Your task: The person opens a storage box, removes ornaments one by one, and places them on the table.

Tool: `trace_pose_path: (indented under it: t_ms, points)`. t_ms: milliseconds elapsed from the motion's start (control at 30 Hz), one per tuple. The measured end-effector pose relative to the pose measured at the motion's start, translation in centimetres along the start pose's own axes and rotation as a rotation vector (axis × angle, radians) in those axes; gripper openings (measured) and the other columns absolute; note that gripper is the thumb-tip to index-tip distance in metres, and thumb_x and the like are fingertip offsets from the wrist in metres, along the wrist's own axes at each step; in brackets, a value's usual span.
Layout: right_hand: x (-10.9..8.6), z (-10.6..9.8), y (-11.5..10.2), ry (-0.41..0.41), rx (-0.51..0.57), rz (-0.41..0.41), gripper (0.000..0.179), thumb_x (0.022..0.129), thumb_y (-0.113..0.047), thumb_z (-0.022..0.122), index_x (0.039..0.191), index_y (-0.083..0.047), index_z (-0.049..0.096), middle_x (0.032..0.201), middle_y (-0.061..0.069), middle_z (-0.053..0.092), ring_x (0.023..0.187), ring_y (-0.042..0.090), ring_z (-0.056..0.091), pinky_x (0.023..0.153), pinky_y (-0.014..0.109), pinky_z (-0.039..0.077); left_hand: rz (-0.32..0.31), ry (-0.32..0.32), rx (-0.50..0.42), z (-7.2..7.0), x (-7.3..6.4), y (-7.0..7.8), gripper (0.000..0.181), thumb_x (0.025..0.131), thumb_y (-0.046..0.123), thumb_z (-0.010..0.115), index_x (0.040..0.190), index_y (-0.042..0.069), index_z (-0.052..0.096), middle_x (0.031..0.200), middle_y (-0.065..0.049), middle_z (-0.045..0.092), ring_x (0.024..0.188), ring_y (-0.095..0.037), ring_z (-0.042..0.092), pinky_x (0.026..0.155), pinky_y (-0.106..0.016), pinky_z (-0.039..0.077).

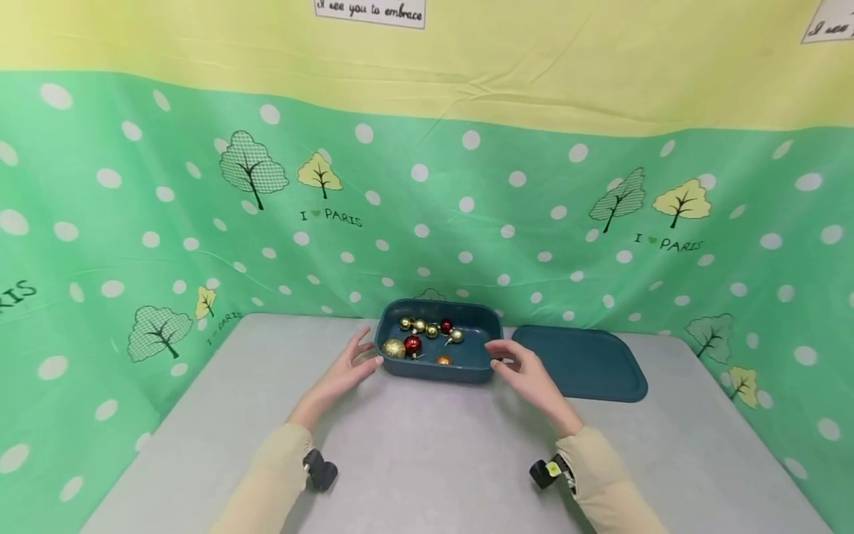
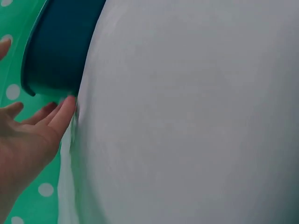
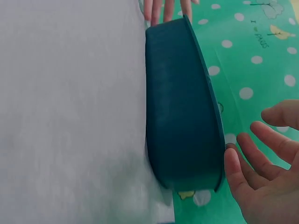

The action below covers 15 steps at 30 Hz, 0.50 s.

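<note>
A dark teal rectangular box (image 1: 437, 371) stands on the table with several small Christmas baubles inside. Among them are a glittery gold bauble (image 1: 394, 348), a red bauble (image 1: 413, 345), a darker red one (image 1: 446, 325) and an orange one (image 1: 444, 360). My left hand (image 1: 342, 373) is at the box's left end, fingers spread and lightly bent; in the left wrist view its fingertips come right to the box's end wall (image 2: 58, 60). At the other end my right hand (image 1: 527, 373) has loosely bent fingers, their tips at the rim (image 3: 216, 112).
A flat teal lid (image 1: 587, 363) lies on the grey table (image 1: 427, 460), just right of the box and partly behind the right hand. Behind the table hangs a green and yellow cloth (image 1: 427, 215) with white dots and printed trees.
</note>
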State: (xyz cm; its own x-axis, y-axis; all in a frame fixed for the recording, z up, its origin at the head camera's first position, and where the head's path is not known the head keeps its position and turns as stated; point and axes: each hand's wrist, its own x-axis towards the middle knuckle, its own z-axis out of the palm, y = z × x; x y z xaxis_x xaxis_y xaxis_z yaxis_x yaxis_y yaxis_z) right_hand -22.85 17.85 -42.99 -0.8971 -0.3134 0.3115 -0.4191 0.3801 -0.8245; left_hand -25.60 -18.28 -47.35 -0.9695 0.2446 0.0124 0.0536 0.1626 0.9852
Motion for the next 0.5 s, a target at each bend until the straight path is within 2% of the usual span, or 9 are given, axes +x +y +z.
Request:
trace_pose_path:
  t_ms: [167, 267, 400, 500]
  points:
    - [0.7, 1.4, -0.6, -0.005, 0.022, -0.001, 0.032, 0.096, -0.003, 0.058, 0.127, 0.001, 0.058, 0.124, 0.020, 0.059, 0.113, 0.032, 0.056, 0.091, 0.043, 0.049, 0.004, 0.007, 0.046, 0.1, 1.8, -0.1, 0.088, 0.093, 0.021, 0.065, 0.156, 0.015, 0.004, 0.154, -0.030, 0.015, 0.138, -0.047, 0.021, 0.109, -0.053, 0.026]
    - [1.1, 2.3, -0.9, -0.014, 0.065, -0.005, 0.032, 0.097, -0.004, 0.057, 0.129, 0.002, 0.056, 0.126, 0.021, 0.057, 0.116, 0.033, 0.055, 0.093, 0.045, 0.048, 0.011, -0.016, 0.067, 0.0, 2.7, 0.0, 0.092, 0.092, 0.020, 0.066, 0.156, 0.015, 0.000, 0.155, -0.030, 0.011, 0.139, -0.048, 0.017, 0.110, -0.055, 0.021]
    - [1.6, 3.4, -1.1, -0.016, 0.097, -0.016, 0.032, 0.097, -0.004, 0.057, 0.128, 0.002, 0.057, 0.126, 0.021, 0.057, 0.115, 0.033, 0.055, 0.093, 0.045, 0.048, 0.033, -0.045, 0.044, 0.0, 3.6, 0.1, 0.096, 0.091, 0.016, 0.067, 0.156, 0.018, -0.003, 0.157, -0.027, 0.004, 0.141, -0.047, 0.008, 0.112, -0.057, 0.014]
    - [2.1, 4.1, -1.1, -0.037, 0.069, -0.027, 0.032, 0.097, -0.005, 0.057, 0.128, 0.002, 0.056, 0.126, 0.020, 0.057, 0.114, 0.033, 0.056, 0.091, 0.043, 0.049, 0.040, -0.056, 0.030, 0.1, 4.0, 0.3, 0.097, 0.089, 0.014, 0.068, 0.157, 0.021, -0.002, 0.159, -0.021, 0.000, 0.143, -0.042, 0.003, 0.113, -0.056, 0.010]
